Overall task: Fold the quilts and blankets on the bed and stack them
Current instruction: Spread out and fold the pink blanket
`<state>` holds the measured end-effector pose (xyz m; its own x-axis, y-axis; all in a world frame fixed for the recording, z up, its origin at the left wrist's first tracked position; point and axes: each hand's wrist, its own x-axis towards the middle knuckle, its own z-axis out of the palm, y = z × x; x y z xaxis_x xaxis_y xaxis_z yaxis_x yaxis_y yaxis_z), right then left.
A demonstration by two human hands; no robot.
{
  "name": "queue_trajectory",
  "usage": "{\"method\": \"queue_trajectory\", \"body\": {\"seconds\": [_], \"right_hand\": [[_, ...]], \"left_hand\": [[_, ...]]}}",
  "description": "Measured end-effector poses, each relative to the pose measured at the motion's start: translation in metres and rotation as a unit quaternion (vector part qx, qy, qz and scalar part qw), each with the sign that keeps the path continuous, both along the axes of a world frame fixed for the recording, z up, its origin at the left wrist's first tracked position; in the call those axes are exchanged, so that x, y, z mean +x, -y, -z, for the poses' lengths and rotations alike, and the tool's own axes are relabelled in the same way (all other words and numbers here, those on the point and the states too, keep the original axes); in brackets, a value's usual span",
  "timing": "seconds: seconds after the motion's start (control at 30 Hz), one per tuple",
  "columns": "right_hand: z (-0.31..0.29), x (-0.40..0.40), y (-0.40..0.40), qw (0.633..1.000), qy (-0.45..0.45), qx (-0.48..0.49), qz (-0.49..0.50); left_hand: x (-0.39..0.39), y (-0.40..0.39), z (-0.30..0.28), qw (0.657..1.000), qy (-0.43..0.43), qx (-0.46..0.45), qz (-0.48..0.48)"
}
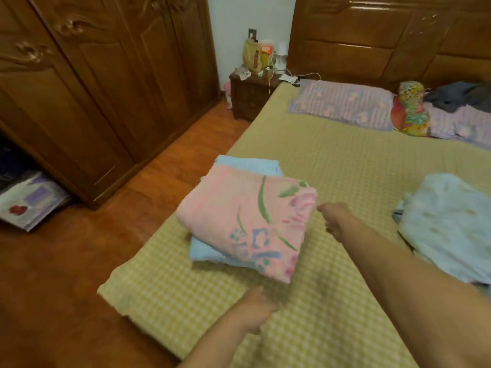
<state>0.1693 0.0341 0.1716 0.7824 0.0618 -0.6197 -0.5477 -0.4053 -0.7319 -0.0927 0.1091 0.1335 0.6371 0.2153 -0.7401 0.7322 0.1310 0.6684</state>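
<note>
Blue blanket (204,252) mostly hidden under pink quilt (247,221), both hands' grip unclear

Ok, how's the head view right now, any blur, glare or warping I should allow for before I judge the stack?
Head view: warm, dim indoor light, soft overall; both hands, left and right, are motion-smeared, so the fingers are unclear. Glare streaks the glossy headboard and wardrobe. Wide-angle warping bends the bed edges. The pink floral blanket atop the blue blanket reads well enough.
</note>
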Motion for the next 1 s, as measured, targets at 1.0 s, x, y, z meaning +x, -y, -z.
{"method": "queue_trajectory", "body": {"seconds": [1.0], "right_hand": [[0.122, -0.062, 0.654, 0.957, -0.143, 0.034, 0.250]], "left_hand": [[0.190, 0.417, 0.100, 0.940, -0.032, 0.129, 0.314]]}}
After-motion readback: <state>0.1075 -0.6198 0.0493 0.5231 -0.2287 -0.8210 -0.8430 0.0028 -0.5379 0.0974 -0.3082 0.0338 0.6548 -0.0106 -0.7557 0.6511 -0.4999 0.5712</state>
